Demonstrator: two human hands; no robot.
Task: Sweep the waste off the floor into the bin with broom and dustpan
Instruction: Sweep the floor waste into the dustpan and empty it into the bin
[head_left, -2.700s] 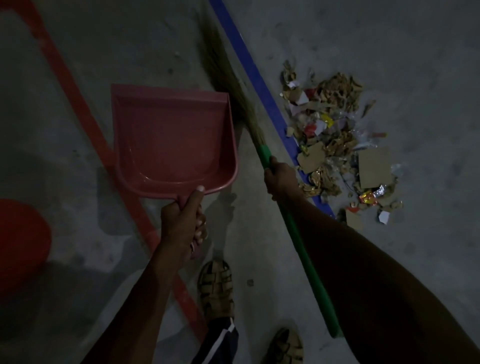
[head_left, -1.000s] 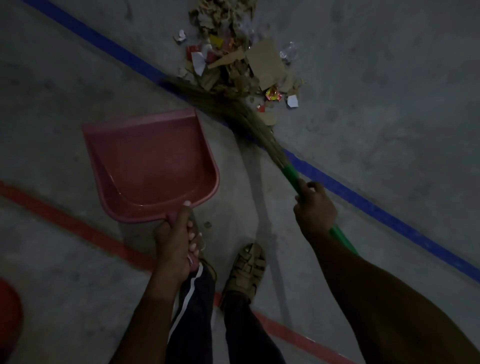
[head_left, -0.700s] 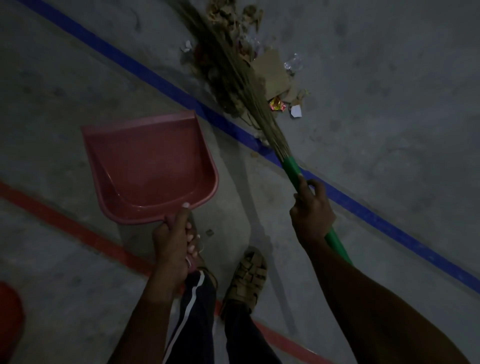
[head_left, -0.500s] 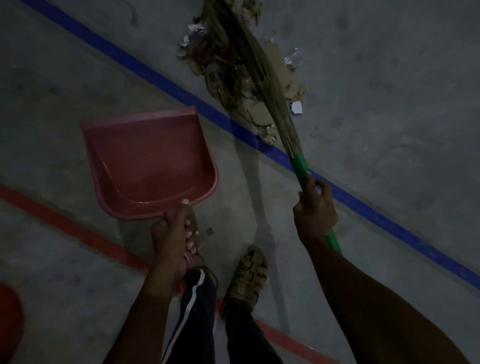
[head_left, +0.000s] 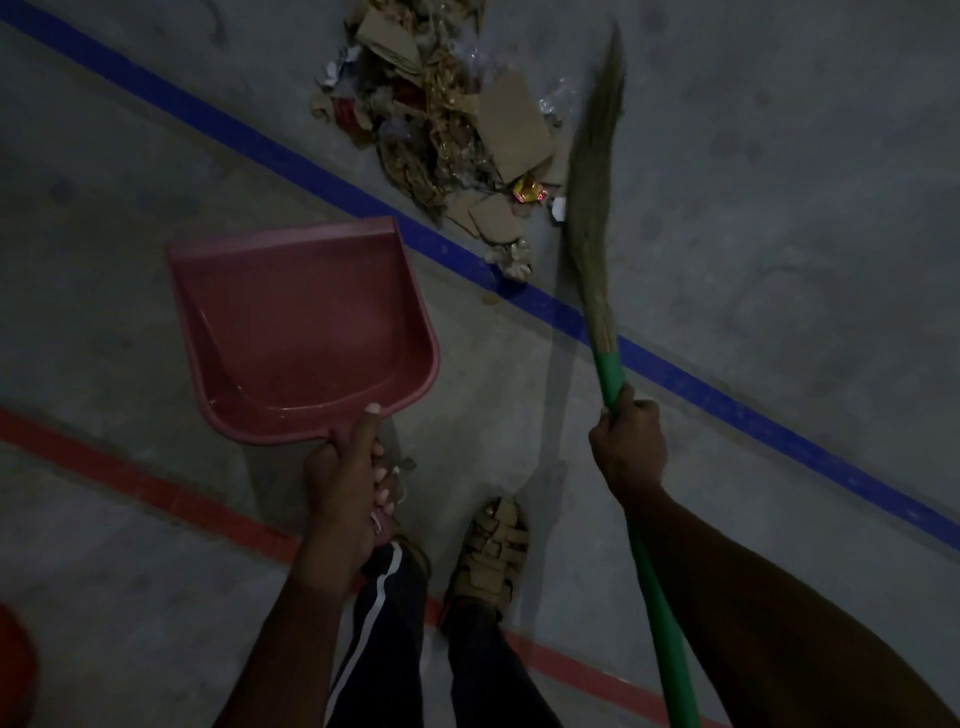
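- Waste pile (head_left: 447, 130) sits on the floor just beyond the blue line (head_left: 291, 156) — bunched tighter than half a second ago.
- Broom (head_left: 597, 208) has swung off the pile to its right edge; my right hand (head_left: 628, 452) grips the green handle.
- Dustpan (head_left: 301, 327) still empty — my left hand (head_left: 348, 483) grips its handle; next I'd sweep in.

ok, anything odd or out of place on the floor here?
Only the waste: torn cardboard and wrappers heaped past the blue line, a few scraps lying on it. The dustpan holds nothing yet. The broom sits right of the heap.
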